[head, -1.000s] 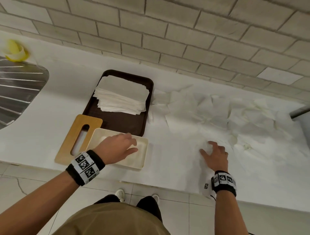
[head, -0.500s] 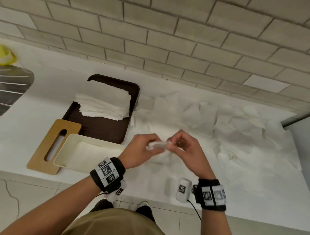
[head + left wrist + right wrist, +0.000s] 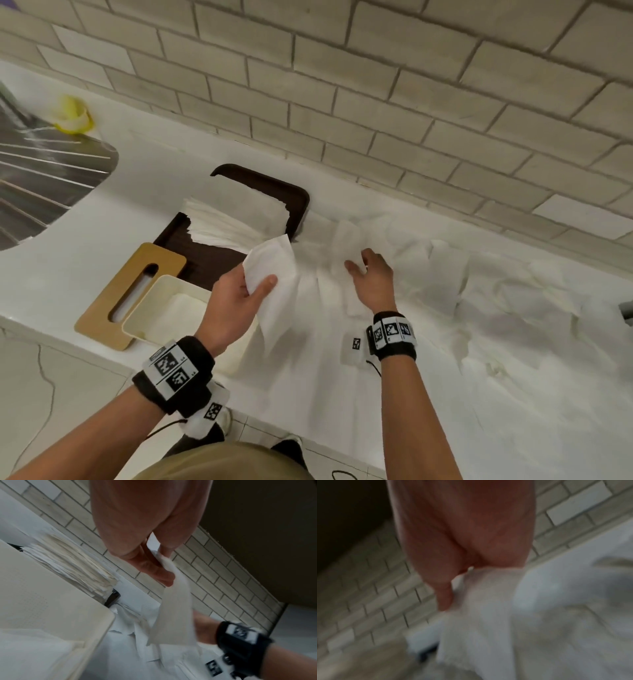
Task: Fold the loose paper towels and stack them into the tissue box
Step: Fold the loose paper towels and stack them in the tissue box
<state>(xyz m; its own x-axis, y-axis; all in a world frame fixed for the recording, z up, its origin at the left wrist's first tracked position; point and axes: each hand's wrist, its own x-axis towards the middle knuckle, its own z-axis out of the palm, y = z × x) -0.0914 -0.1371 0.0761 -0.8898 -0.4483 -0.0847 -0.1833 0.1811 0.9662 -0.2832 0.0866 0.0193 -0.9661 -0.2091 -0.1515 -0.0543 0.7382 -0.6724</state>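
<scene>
The paper towel (image 3: 274,270) hangs from the left hand (image 3: 236,301), pinched between thumb and fingers at its upper part, with the lower end drooping loose toward the counter (image 3: 68,260). It sits just at 3 o'clock of the tissue box (image 3: 147,308), above the box's near right corner. The box is open (some white paper already lies inside), and its wooden lid (image 3: 113,298) rests partly under the box at 9 o'clock.

The right hand (image 3: 371,277) reaches at 3 o'clock of the held towel, fingers spread and lightly bent over the loose towels (image 3: 445,274) strewn across the counter. Whether it has gripped a sheet cannot be told; the right wrist view is blurred.

At 12 o'clock of the box stands a dark tray (image 3: 298,205) bearing a pile of flat towels (image 3: 236,219).

Risks, as judged: the held towel is limp and gripped by one hand only, so its fold may fall open or go in crooked. The trailing end could catch the box rim. A one-handed grab among overlapping sheets may lift several together or tear one.
</scene>
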